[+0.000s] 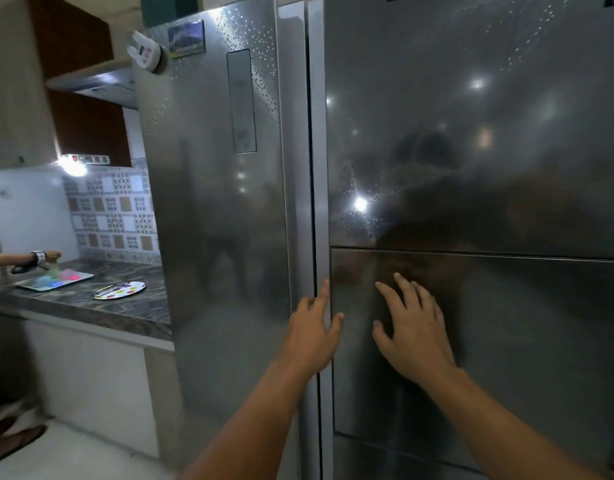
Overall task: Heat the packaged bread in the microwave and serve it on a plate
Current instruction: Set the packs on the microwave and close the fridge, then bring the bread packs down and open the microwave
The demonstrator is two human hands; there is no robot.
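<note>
The left hand [312, 332] reaches its straight fingers into the seam beside the right fridge door [471, 168] while the right hand [411, 336] lies flat and empty on it, probably to open it for the bread.

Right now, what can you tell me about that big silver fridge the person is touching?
The refrigerator is tall, side by side, with glossy steel-look doors speckled with dots, both closed. A seam crosses the right door. Magnets sit high on the left door. The left hand has fingers at the central handle strip; the right hand lies flat on the right door.
</note>
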